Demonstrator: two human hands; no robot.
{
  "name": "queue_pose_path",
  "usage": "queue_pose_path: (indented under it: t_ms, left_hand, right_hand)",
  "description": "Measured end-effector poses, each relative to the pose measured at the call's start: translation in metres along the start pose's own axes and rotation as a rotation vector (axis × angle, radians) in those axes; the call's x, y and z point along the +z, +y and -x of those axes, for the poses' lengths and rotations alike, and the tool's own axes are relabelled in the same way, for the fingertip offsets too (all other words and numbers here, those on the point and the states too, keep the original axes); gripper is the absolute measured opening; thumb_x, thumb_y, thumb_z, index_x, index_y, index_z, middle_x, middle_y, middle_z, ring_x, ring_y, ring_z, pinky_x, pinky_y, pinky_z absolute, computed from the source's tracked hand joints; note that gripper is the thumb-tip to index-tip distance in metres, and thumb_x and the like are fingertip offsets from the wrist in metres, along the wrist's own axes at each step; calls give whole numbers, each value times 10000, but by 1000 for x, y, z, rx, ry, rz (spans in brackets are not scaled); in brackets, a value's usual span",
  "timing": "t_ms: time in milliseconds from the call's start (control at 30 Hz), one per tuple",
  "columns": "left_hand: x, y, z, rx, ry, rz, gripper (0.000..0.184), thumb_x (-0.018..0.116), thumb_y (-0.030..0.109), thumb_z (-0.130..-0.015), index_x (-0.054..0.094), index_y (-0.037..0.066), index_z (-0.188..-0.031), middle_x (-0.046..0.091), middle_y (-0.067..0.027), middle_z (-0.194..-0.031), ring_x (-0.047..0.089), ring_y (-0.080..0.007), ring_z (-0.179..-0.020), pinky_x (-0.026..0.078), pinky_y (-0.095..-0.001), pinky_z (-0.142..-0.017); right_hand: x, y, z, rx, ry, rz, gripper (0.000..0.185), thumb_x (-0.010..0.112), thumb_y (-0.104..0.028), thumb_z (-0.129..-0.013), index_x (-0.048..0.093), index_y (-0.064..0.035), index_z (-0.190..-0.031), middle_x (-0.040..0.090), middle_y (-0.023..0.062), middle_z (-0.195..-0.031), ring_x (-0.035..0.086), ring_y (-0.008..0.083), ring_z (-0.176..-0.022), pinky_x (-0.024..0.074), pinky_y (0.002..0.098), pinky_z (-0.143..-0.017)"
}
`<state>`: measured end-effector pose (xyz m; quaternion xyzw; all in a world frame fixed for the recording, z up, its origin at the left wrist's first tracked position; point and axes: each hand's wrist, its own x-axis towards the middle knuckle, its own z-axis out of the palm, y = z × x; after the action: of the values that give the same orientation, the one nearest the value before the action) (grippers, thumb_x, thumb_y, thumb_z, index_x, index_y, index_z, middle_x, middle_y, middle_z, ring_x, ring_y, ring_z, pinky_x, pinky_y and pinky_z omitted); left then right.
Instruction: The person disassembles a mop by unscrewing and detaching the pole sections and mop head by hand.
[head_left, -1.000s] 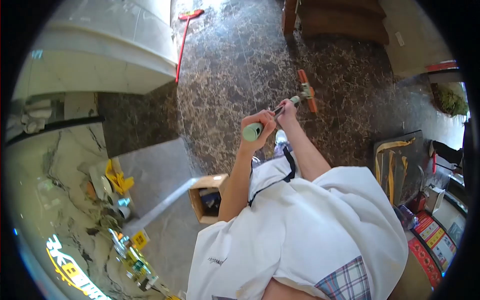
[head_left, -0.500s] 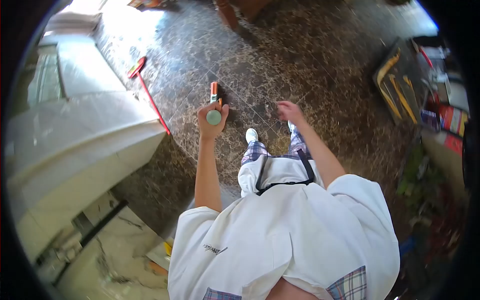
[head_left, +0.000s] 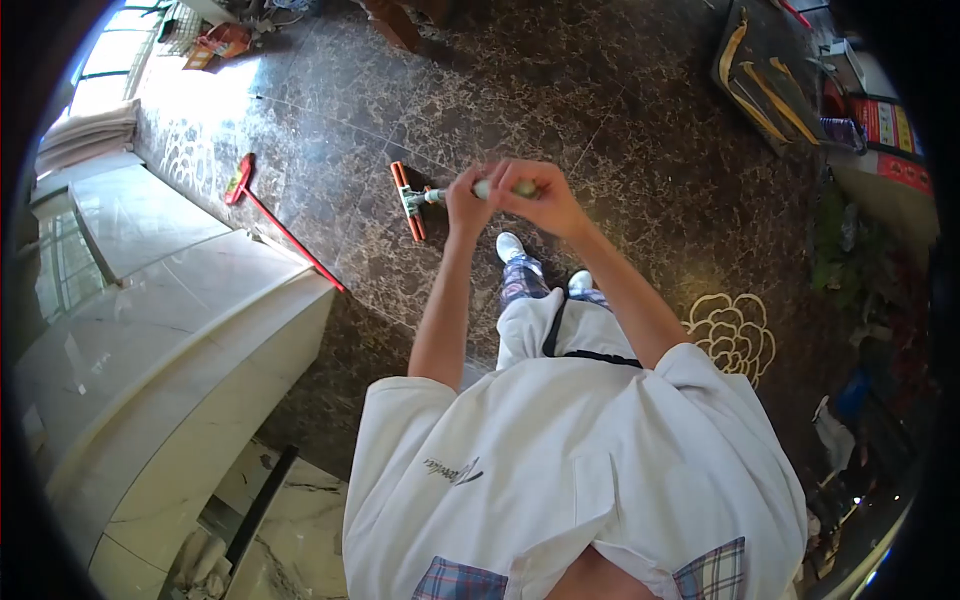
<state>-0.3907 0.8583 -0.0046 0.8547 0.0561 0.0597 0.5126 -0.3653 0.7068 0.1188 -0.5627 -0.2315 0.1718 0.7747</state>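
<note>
L hand [head_left: 468,205] & R hand [head_left: 548,203] both wrapped round the mop handle [head_left: 438,196], R one by its pale green end [head_left: 524,188] (blurry tbh), orange mop head [head_left: 409,203] on the dark patterned floor [head_left: 330,120] fwd-left of the white shoes [head_left: 510,246], n the blk script [head_left: 453,470] on the white shirt [head_left: 540,430] is too small to read.

The person wears a loose white shirt [head_left: 560,420] with wide, short sleeves [head_left: 405,405]. Taking the middle of this shirt as the clock's centre, dark slanted lettering [head_left: 452,470] is at 9 o'clock. Two plaid patches [head_left: 712,572] are at about 4 and 8 o'clock, and the neck opening is at 6. Toward 12 o'clock there are a black strap [head_left: 600,357], bluish patterned trousers [head_left: 523,278] and white shoes [head_left: 510,245].
</note>
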Motion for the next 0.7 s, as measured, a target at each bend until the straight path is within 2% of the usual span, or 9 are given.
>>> queue_pose_path:
  t_ms: [33,67,133,200,267,300,367,467,700]
  left_hand:
    - [5,7,2,7,-4,-9,218,731,153,-624,566,47,-720,586,-81,-668,566,-234,-625,436,-338,-586]
    - [11,13,9,24,55,-50,182,707,141,-626,574,57,-716,588,-88,-687,567,-261,-672,428,-368,-633]
    - [30,23,23,18,126,-104,146,684,129,-628,582,66,-712,589,-96,-706,567,-289,-719,420,-399,-680]
    - [55,31,29,54,21,-50,144,658,96,-638,608,55,-766,623,-128,-748,588,-326,-734,440,-414,-673]
    - [86,29,40,131,-100,-29,134,657,82,-619,618,79,-747,622,-122,-749,580,-328,-731,425,-404,-693]
    - [99,40,47,70,-173,-49,131,669,89,-613,616,84,-732,615,-116,-738,577,-327,-746,418,-386,-716]
    - [128,54,62,69,-219,-47,141,682,111,-610,597,76,-717,586,-102,-692,540,-323,-726,413,-388,-693]
    - [172,75,80,60,-287,-18,171,700,138,-603,580,69,-702,562,-98,-662,509,-312,-711,411,-386,-662]
    - [289,155,99,125,-337,156,244,737,187,-573,563,59,-685,527,-104,-626,497,-302,-674,405,-379,-610]
  right_hand:
    - [2,-6,2,175,149,-38,195,655,-147,-827,571,-16,-709,589,42,-738,556,145,-737,437,317,-740]
    - [-1,-4,6,169,149,-45,195,655,-147,-827,571,-16,-709,589,42,-738,556,145,-737,437,317,-740]
    - [-14,4,26,145,202,-262,176,575,-102,-863,592,-9,-714,558,35,-673,534,109,-618,409,233,-589]
    - [-34,7,53,154,338,-271,300,494,-119,-900,529,-15,-621,501,39,-608,475,105,-537,385,238,-557]
    - [-51,1,82,117,443,-218,359,478,-92,-899,431,-33,-547,435,35,-551,407,104,-476,386,270,-556]
    - [-58,-4,96,121,427,-215,359,478,-92,-899,431,-33,-547,435,35,-551,407,104,-476,386,270,-556]
    - [-71,-14,126,112,678,-176,391,448,-110,-905,333,-66,-533,353,30,-494,357,132,-453,396,320,-626]
    - [-100,-39,162,30,718,-100,399,437,-108,-911,335,-71,-526,342,32,-481,347,133,-449,400,332,-631]
    - [-194,-104,236,61,891,-70,407,432,-81,-912,335,-76,-517,361,29,-466,376,134,-442,430,330,-641]
